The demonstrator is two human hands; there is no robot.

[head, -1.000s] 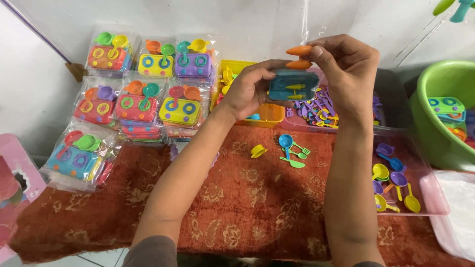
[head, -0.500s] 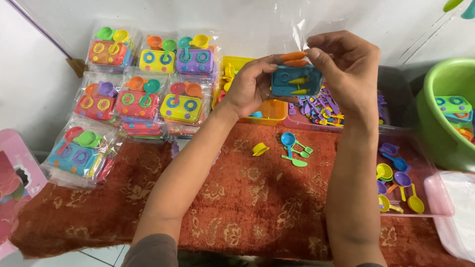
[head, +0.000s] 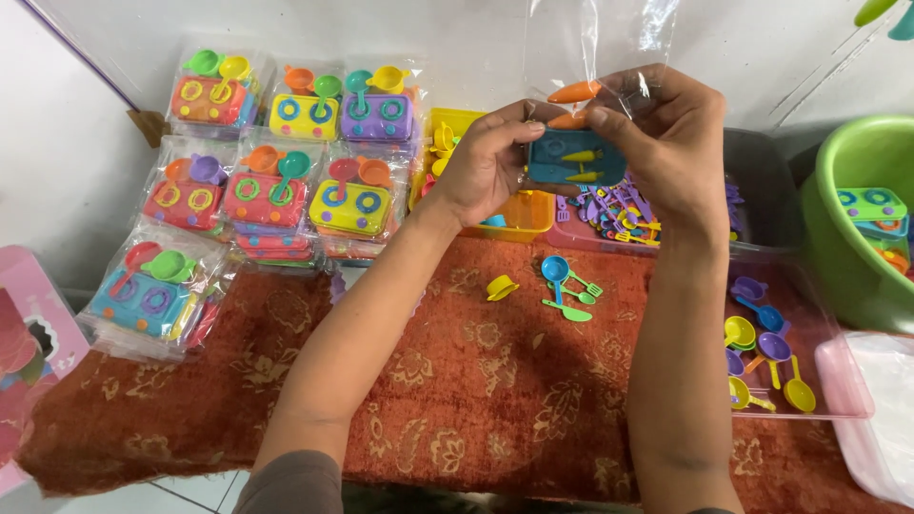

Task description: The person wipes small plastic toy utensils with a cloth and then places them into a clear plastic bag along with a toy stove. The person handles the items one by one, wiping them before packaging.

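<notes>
A red patterned rug [head: 476,381] covers the surface, set against a plain white wall [head: 457,38], with pale floor tiles showing at the near edge. At the back left, clear packs of toy stoves [head: 276,171] lie in overlapping rows, each a small rectangular bag holding a red, yellow, purple or blue stove with little coloured pans on top. A pink box [head: 29,362] sits at the far left. A yellow tray [head: 514,214] and a tray of loose purple cutlery [head: 619,214] stand behind the hands, a clear tray of small pans [head: 771,352] lies on the right, and a green bucket [head: 847,228] holds more stoves.

Both hands are raised above the rug. The left hand [head: 486,162] has its grip closed around a blue toy stove [head: 576,157], which sits at the mouth of a clear plastic bag [head: 600,43]. The right hand [head: 666,143] pinches the bag and stove from the other side, fingers together. An orange piece [head: 574,92], possibly a toy carrot, sits at the fingertips. Loose on the rug lie a yellow cup [head: 501,286] and a blue spoon [head: 555,269].
</notes>
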